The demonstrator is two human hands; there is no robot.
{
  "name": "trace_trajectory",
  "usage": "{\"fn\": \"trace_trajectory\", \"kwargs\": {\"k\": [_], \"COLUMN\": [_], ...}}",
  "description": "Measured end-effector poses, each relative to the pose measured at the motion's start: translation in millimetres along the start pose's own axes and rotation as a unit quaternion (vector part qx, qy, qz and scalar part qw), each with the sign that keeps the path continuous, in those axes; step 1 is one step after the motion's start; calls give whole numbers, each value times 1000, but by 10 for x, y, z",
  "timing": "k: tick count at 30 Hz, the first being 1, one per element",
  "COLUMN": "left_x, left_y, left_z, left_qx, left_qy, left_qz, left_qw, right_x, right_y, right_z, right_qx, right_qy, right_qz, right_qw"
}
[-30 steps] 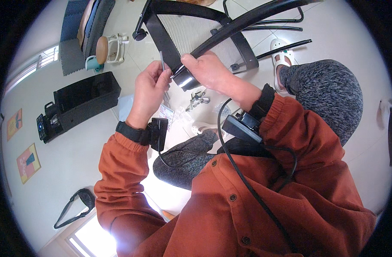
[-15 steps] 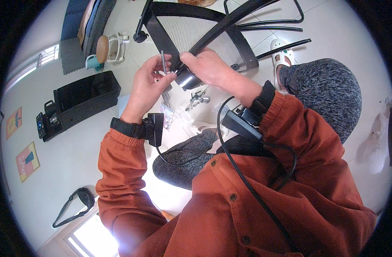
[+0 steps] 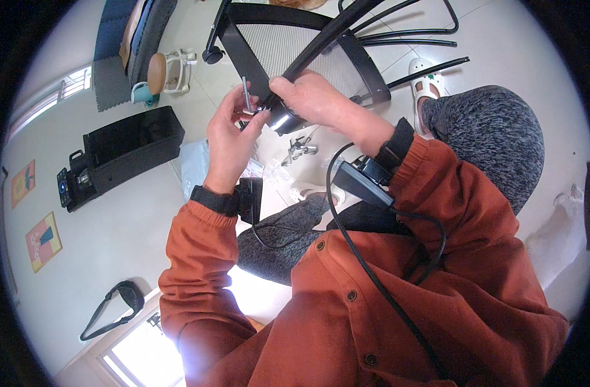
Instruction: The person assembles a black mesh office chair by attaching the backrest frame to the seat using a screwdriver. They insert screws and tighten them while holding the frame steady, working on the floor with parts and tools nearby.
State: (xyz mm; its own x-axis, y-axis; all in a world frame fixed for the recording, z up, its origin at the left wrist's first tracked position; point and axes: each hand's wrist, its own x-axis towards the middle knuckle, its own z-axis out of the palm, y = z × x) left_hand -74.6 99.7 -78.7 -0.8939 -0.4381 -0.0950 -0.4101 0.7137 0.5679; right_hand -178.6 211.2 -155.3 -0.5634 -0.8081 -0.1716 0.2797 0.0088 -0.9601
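My right hand (image 3: 317,103) is wrapped around a black chair-frame tube (image 3: 333,35) near its lower end, thumb on top. That end has a shiny, reflective face turned toward me. Beside it, my left hand (image 3: 233,135) pinches a thin grey L-shaped hex key (image 3: 246,89), one arm of it pointing up. The key's other end meets the tube's end among my fingertips, and the exact contact is hidden. Behind the tube lies a mesh chair panel (image 3: 275,45) in a black frame. Below my hands, several small metal parts (image 3: 299,149) rest on the floor.
Black bent tubes (image 3: 408,42) and a caster (image 3: 212,55) surround the mesh panel. Clear plastic bags (image 3: 195,164) lie left of my legs. To the left stand a black cabinet (image 3: 133,138) and a stool with a round wooden seat (image 3: 157,74). A cable hangs from my right wrist.
My left wrist and forearm have swung to the right and turned slightly, the fingers still at the tube's end with the hex key. My right hand's grip is nearly unchanged.
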Motion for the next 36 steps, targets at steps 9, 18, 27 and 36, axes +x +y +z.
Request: {"fn": "trace_trajectory", "kwargs": {"k": [9,18,27,36], "left_x": [9,93,124,91], "left_y": [-18,25,-58,-48], "left_z": [11,-15,-8,73], "left_qx": [-5,-123,-169,-144], "left_qy": [-7,-16,-26,-15], "left_qz": [-3,-59,-34,22], "left_qw": [1000,991,985,989], "right_x": [24,-3,-10,42], "right_y": [27,-35,-31,-47], "right_z": [13,-4,-31,-42], "right_qx": [-111,-52,9,-9], "right_qy": [20,3,-3,25], "right_qz": [-90,-29,5,-26], "right_qw": [990,998,1000,999]}}
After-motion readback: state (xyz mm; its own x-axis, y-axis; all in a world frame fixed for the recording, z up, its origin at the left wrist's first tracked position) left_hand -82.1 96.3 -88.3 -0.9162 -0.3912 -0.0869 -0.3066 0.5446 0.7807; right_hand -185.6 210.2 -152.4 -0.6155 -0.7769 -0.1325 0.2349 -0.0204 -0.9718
